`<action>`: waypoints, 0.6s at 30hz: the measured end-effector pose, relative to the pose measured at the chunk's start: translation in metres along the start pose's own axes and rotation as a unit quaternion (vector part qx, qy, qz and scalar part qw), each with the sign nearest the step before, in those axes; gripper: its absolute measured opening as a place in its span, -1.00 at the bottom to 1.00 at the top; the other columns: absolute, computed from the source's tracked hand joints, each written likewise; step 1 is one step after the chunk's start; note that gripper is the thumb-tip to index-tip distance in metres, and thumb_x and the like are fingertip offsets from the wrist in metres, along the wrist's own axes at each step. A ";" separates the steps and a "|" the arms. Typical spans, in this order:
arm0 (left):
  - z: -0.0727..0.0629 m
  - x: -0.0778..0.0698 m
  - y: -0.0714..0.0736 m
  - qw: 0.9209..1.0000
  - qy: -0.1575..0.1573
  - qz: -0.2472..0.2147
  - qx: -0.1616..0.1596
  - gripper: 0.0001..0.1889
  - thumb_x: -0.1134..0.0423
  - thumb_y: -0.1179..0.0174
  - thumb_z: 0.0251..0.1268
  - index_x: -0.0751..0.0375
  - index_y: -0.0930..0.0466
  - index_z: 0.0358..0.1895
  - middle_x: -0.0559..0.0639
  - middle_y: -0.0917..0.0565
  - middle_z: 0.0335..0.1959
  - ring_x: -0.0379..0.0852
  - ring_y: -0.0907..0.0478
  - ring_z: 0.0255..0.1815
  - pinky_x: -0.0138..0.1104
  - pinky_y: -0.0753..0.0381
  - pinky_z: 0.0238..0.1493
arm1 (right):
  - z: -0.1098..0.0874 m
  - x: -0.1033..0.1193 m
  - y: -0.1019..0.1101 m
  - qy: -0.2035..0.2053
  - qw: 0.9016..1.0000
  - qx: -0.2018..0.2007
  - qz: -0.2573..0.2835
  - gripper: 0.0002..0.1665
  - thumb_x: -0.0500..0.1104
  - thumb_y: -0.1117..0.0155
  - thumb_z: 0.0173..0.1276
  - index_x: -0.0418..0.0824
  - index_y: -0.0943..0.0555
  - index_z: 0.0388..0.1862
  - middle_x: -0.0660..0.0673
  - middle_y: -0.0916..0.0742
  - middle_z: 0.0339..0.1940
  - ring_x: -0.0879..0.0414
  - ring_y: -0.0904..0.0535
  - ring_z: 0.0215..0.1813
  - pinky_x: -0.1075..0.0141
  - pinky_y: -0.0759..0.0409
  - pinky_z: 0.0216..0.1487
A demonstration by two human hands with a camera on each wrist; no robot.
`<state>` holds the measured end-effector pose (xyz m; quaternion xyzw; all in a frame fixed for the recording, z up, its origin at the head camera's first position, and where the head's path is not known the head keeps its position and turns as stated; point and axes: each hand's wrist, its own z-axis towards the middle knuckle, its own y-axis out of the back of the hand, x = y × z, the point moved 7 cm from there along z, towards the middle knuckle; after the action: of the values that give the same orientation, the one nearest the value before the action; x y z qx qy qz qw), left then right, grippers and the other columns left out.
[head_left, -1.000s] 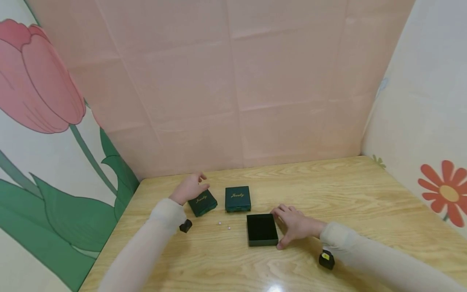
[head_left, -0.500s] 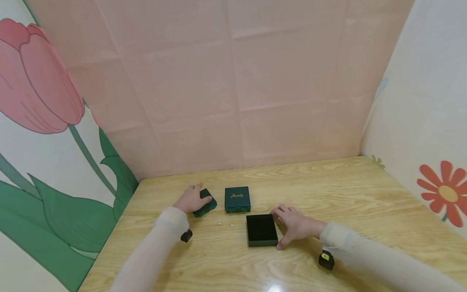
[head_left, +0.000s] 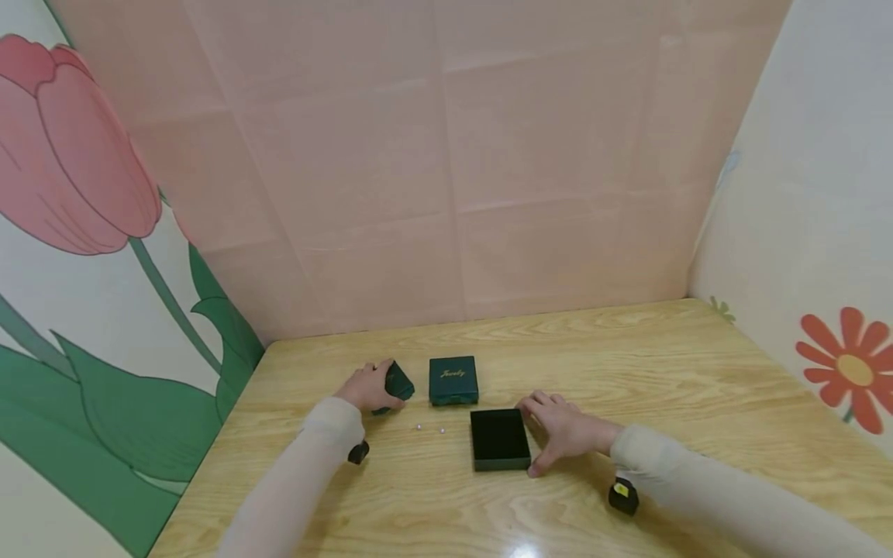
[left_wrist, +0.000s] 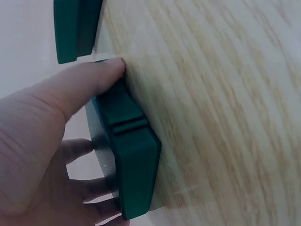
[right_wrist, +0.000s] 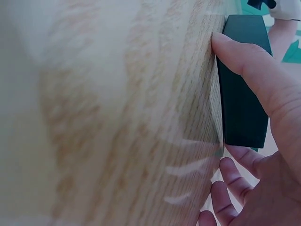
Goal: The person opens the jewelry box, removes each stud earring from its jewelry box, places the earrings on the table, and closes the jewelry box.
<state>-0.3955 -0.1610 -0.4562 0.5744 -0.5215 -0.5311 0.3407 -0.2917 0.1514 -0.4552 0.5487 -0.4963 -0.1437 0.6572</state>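
Note:
My left hand (head_left: 363,387) grips a dark green jewelry box (head_left: 399,381) that lies askew at the left. In the left wrist view the thumb presses the near side of this green box (left_wrist: 137,176), and the fingers curl over its far side. To the right, my right hand (head_left: 568,429) holds the right side of an open box base (head_left: 502,465) with a black inside. Thumb and forefinger sit at its two right corners; in the right wrist view the dark box wall (right_wrist: 244,103) stands between them. The other fingers touch the table.
A second green box (head_left: 453,380) with gold lettering sits between the two, farther back. Two tiny shiny beads (head_left: 443,430) lie on the wooden table (head_left: 418,504) left of the open box base. A pink sheet (head_left: 446,194) hangs behind the table.
My left hand has come down from over the left box and now grips its sides. The right-hand bead shifted slightly right and away. My right hand stays put.

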 end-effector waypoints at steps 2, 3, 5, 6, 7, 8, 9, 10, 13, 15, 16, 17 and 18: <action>0.001 0.000 0.000 1.000 -0.001 0.005 0.001 0.01 -0.19 -0.40 0.00 0.04 -0.11 0.51 0.36 -0.30 0.36 0.32 -0.31 0.31 0.14 -0.38 0.20 | 0.000 0.000 0.000 -0.002 1.000 0.001 0.002 0.09 0.24 -0.63 -0.21 -0.16 -0.36 0.26 -0.09 -0.43 0.13 -0.07 -0.30 0.12 -0.18 -0.31 0.07; 0.001 -0.001 0.001 1.000 0.000 0.007 0.002 0.01 -0.19 -0.41 0.00 0.04 -0.12 0.51 0.36 -0.32 0.35 0.31 -0.32 0.30 0.14 -0.39 0.19 | 0.000 0.000 0.000 -0.003 1.000 0.001 0.003 0.09 0.24 -0.63 -0.21 -0.15 -0.36 0.26 -0.08 -0.43 0.13 -0.07 -0.30 0.12 -0.18 -0.31 0.07; 0.001 -0.002 0.002 1.000 0.000 0.010 0.003 0.01 -0.18 -0.42 -0.02 0.04 -0.13 0.50 0.35 -0.35 0.32 0.29 -0.35 0.27 0.13 -0.41 0.16 | 0.000 0.001 0.000 -0.004 1.000 0.002 0.005 0.08 0.23 -0.63 -0.21 -0.15 -0.36 0.25 -0.07 -0.43 0.12 -0.08 -0.30 0.12 -0.18 -0.31 0.07; 0.001 -0.002 0.003 1.000 0.000 0.010 0.003 0.01 -0.18 -0.43 -0.03 0.05 -0.14 0.50 0.34 -0.37 0.30 0.29 -0.37 0.25 0.13 -0.42 0.15 | -0.001 0.001 -0.001 -0.005 1.000 0.002 0.005 0.08 0.23 -0.63 -0.21 -0.15 -0.36 0.25 -0.07 -0.43 0.12 -0.08 -0.30 0.12 -0.18 -0.31 0.07; 0.000 -0.002 0.004 1.000 0.000 0.011 0.004 0.01 -0.17 -0.44 -0.04 0.05 -0.15 0.49 0.34 -0.38 0.29 0.28 -0.38 0.23 0.13 -0.43 0.14 | -0.001 0.001 -0.001 -0.005 1.000 0.002 0.006 0.08 0.23 -0.63 -0.21 -0.15 -0.36 0.25 -0.06 -0.43 0.12 -0.08 -0.30 0.12 -0.18 -0.31 0.07; 0.000 -0.003 0.005 1.000 0.000 0.010 0.005 0.01 -0.17 -0.45 -0.05 0.04 -0.16 0.49 0.33 -0.39 0.28 0.27 -0.39 0.23 0.12 -0.44 0.14 | -0.001 0.001 -0.001 -0.005 1.000 0.002 0.005 0.08 0.23 -0.63 -0.21 -0.15 -0.36 0.25 -0.06 -0.43 0.12 -0.09 -0.31 0.12 -0.18 -0.31 0.07; -0.001 -0.003 0.006 1.000 -0.001 0.010 0.005 0.01 -0.18 -0.45 -0.06 0.05 -0.17 0.48 0.32 -0.41 0.27 0.27 -0.39 0.22 0.11 -0.44 0.13 | -0.001 0.001 -0.002 -0.005 1.000 0.002 0.005 0.08 0.23 -0.63 -0.21 -0.15 -0.36 0.25 -0.06 -0.44 0.12 -0.09 -0.31 0.13 -0.19 -0.31 0.07; -0.001 -0.003 0.007 1.000 -0.003 0.011 0.005 0.01 -0.18 -0.46 -0.07 0.05 -0.18 0.48 0.31 -0.41 0.27 0.26 -0.40 0.21 0.10 -0.45 0.13 | -0.001 0.000 -0.002 -0.005 1.000 0.002 0.005 0.08 0.23 -0.63 -0.21 -0.15 -0.37 0.25 -0.06 -0.44 0.12 -0.09 -0.31 0.13 -0.19 -0.32 0.07; -0.002 -0.002 0.012 1.000 -0.004 0.004 0.003 -0.01 -0.17 -0.47 -0.09 0.08 -0.24 0.44 0.27 -0.44 0.28 0.24 -0.42 0.22 0.07 -0.45 0.14 | -0.001 0.000 -0.001 -0.004 1.000 0.000 0.005 0.07 0.23 -0.63 -0.21 -0.15 -0.37 0.25 -0.06 -0.44 0.12 -0.09 -0.31 0.13 -0.18 -0.32 0.07; -0.003 -0.003 0.018 1.000 -0.001 -0.007 0.001 -0.04 -0.16 -0.49 -0.10 0.10 -0.28 0.41 0.26 -0.44 0.28 0.23 -0.43 0.22 0.07 -0.45 0.15 | 0.000 0.001 -0.001 -0.003 1.000 -0.001 0.006 0.07 0.23 -0.63 -0.20 -0.15 -0.37 0.24 -0.06 -0.44 0.12 -0.08 -0.31 0.12 -0.18 -0.32 0.06; -0.003 -0.004 0.022 1.000 0.001 -0.012 0.000 -0.05 -0.15 -0.49 -0.10 0.10 -0.30 0.40 0.25 -0.44 0.28 0.21 -0.44 0.21 0.06 -0.45 0.16 | 0.000 0.001 0.000 -0.003 1.000 -0.001 0.006 0.06 0.23 -0.63 -0.20 -0.15 -0.37 0.24 -0.06 -0.44 0.11 -0.08 -0.31 0.12 -0.17 -0.32 0.06; -0.004 -0.006 0.026 1.000 0.002 -0.015 -0.003 -0.06 -0.15 -0.49 -0.10 0.11 -0.32 0.39 0.24 -0.46 0.27 0.20 -0.45 0.20 0.05 -0.46 0.15 | -0.001 0.001 0.000 -0.003 1.000 -0.001 0.007 0.06 0.22 -0.64 -0.20 -0.15 -0.37 0.24 -0.06 -0.44 0.12 -0.08 -0.31 0.12 -0.17 -0.32 0.07; -0.005 -0.008 0.030 1.000 0.002 -0.013 -0.007 -0.07 -0.16 -0.49 -0.11 0.12 -0.33 0.38 0.23 -0.47 0.25 0.19 -0.46 0.17 0.04 -0.47 0.13 | -0.001 0.001 0.001 -0.003 1.000 -0.002 0.007 0.07 0.22 -0.64 -0.20 -0.15 -0.37 0.24 -0.07 -0.44 0.12 -0.08 -0.31 0.12 -0.17 -0.32 0.06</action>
<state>-0.3970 -0.1611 -0.4247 0.5798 -0.5094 -0.5379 0.3391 -0.2908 0.1513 -0.4542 0.5438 -0.5018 -0.1419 0.6575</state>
